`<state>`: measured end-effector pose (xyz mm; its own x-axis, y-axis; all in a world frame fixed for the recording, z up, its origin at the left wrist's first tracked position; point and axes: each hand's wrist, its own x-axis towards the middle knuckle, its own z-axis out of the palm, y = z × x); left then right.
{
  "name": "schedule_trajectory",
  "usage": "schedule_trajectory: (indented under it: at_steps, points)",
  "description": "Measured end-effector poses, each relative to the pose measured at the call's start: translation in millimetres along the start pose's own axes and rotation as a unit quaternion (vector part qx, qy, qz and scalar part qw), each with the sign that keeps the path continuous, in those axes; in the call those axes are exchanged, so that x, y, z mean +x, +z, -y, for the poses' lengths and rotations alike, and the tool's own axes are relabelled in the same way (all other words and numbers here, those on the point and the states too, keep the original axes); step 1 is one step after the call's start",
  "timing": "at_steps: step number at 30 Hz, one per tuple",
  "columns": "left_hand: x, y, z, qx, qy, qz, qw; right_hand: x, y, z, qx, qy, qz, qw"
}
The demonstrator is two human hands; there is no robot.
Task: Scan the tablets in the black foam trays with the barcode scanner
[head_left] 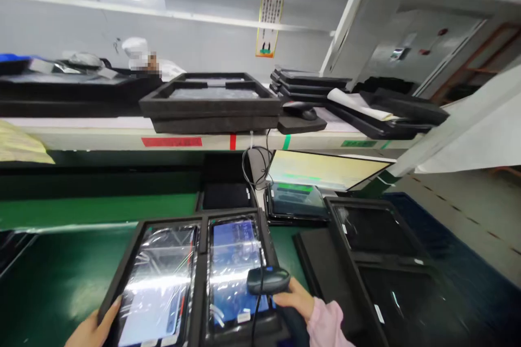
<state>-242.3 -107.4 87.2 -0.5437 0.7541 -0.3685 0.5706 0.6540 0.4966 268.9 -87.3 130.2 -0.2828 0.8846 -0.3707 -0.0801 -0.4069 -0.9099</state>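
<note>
My right hand [293, 299] is closed around the handle of a dark barcode scanner [267, 280], whose head hangs over the right-hand tablet. A black foam tray [202, 249] lies on the green bench and holds two film-wrapped tablets, one on the left [157, 287] and one on the right [234, 271]. My left hand [91, 328] rests at the tray's near left corner, fingers pressed against its edge. The scanner's cable [256, 314] runs down across the right tablet.
More black trays [378, 238] lie to the right on the bench. A lit monitor [325, 169] and another tablet [295, 198] stand behind. A raised shelf [211, 141] carries stacked foam trays [211, 100], a mouse [303, 111] and papers. A person sits far back left.
</note>
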Motion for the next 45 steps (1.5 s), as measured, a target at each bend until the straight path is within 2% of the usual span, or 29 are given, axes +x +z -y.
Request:
schedule_trajectory:
  at_steps: [2,3,7,13,15,17,19,22,25,31,36,41,45]
  points:
    - [-11.0,13.3,-11.6,0.034,-0.014,0.047,0.998,-2.4,-9.1,8.2,-0.044,-0.020,-0.016,0.999]
    - [-14.2,18.4,-15.2,0.048,-0.014,0.053,0.997,-1.4,-11.2,11.1,-0.065,-0.028,-0.021,0.997]
    - [-20.0,25.0,-24.2,0.088,-0.025,0.031,0.995,3.1,-10.9,11.1,-0.142,-0.016,-0.015,0.990]
    - [-33.1,23.1,-45.6,0.141,-0.034,0.025,0.989,-10.7,-3.0,6.3,-0.091,-0.012,-0.092,0.992]
    - [-37.0,23.8,-47.3,0.148,-0.034,0.022,0.988,-19.0,0.8,8.5,-0.140,-0.034,-0.145,0.979]
    - [-39.8,23.8,-45.4,0.155,-0.026,0.026,0.987,-30.9,4.1,10.2,-0.227,-0.044,-0.189,0.954]
    - [-41.0,22.8,-42.4,0.169,-0.015,0.036,0.985,-46.7,8.1,8.9,-0.272,-0.009,-0.202,0.941]
    - [-39.6,20.8,-39.1,0.191,0.000,0.051,0.980,-72.0,19.2,1.0,-0.220,0.081,-0.186,0.954]
    - [-35.4,20.5,-35.4,0.189,0.018,0.060,0.980,-87.3,35.8,-8.0,-0.158,0.114,-0.177,0.965]
    - [-26.9,24.2,-21.8,0.146,0.078,0.032,0.986,-87.0,58.9,-8.4,-0.141,0.127,-0.190,0.963]
    - [-27.0,28.7,-17.8,0.144,0.079,0.018,0.986,-87.4,70.3,-1.5,-0.105,0.140,-0.175,0.969]
    - [-29.5,24.8,-24.8,0.141,0.062,0.065,0.986,-88.3,75.8,0.7,-0.124,0.144,-0.182,0.965]
    - [-29.6,21.1,-26.5,0.132,0.060,0.076,0.987,-87.8,75.7,0.5,-0.135,0.143,-0.188,0.962]
